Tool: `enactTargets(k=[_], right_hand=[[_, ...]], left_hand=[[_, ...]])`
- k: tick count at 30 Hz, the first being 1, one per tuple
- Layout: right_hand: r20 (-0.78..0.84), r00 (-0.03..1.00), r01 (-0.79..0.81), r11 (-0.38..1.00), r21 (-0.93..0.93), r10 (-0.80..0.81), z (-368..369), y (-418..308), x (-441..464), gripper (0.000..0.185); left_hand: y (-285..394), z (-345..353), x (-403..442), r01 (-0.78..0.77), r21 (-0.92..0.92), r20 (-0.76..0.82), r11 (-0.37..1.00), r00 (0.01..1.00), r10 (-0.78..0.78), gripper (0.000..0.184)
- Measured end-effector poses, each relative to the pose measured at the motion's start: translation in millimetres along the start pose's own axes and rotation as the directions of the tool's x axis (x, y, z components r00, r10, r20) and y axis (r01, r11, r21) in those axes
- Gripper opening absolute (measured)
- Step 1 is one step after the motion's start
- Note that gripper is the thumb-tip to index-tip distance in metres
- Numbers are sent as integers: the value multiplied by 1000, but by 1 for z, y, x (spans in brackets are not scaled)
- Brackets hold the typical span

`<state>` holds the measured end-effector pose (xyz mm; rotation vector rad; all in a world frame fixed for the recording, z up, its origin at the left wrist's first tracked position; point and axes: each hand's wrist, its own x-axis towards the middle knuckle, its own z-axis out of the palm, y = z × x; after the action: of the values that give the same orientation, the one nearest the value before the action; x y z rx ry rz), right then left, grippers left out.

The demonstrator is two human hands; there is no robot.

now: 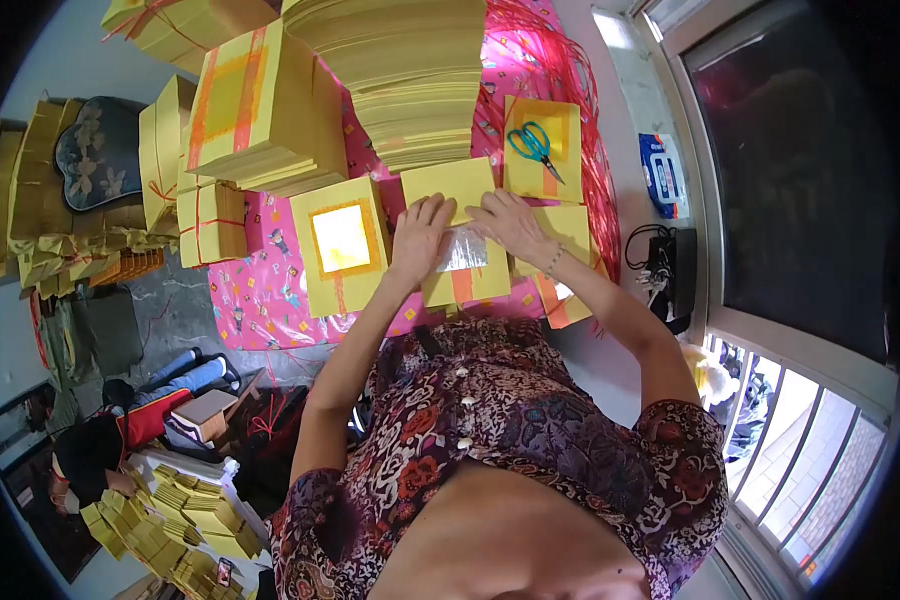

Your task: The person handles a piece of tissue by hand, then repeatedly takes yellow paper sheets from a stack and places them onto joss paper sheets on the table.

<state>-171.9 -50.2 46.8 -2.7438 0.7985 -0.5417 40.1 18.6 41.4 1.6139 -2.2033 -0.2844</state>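
Note:
Both my hands are on a yellow paper sheet (467, 287) with a silver foil patch and an orange stripe. My left hand (420, 242) lies at its left side, fingers close together and bent over the paper's edge. From the right, my right hand (513, 226) has its fingertips closed on the same edge, near the left fingers; the thumbs are partly hidden. Just above lies a plain yellow sheet (448, 184). Left of my hands is a yellow stack (311, 292) topped with a bright foil square. Teal-handled scissors (536, 147) rest on another yellow stack (562, 188) at the right.
A tall fanned pile of yellow paper (410, 90) stands at the back, beside a thick block (232, 130) with orange bands. Red strings (592, 150) run down the right side of the pink tablecloth (260, 300). A barred window (810, 440) is at the right.

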Motion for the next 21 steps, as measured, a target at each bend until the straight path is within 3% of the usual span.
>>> enactTargets(k=[4,6,7,9,10,11,13,15,17,21], right_hand=[[-8,992,-122,990,69,123,-14,-6,8,41],[-308,894,-313,946,90,325,-19,-13,12,53],[-309,893,-315,945,91,327,-14,-8,10,53],[-64,667,-625,604,494,742,-7,-2,12,61],[165,608,-648,366,668,776,-16,-2,12,57],[163,608,-647,366,669,777,-20,-1,10,57],[436,569,-483,-146,863,697,-27,5,-1,54],[399,570,-506,-76,859,718,-34,10,-15,52],[255,571,-516,99,851,780,-47,10,-36,50],[277,525,-540,64,839,805,-48,31,-96,48]], left_hand=[[-1,4,5,-11,81,-60,997,998,16,57],[3,-1,8,-21,119,-96,993,995,33,57],[5,-5,9,-26,160,-132,987,990,48,57],[11,-12,14,-33,168,-153,985,987,59,58],[14,-15,16,-38,177,-176,984,982,70,59],[19,-18,18,-41,178,-175,983,982,72,59],[30,-21,24,-90,191,-208,977,969,130,62],[45,-27,24,-115,155,-187,981,972,143,65],[59,-32,19,-184,60,-217,981,957,192,69],[58,-26,-4,-136,-141,-251,981,963,98,69]])
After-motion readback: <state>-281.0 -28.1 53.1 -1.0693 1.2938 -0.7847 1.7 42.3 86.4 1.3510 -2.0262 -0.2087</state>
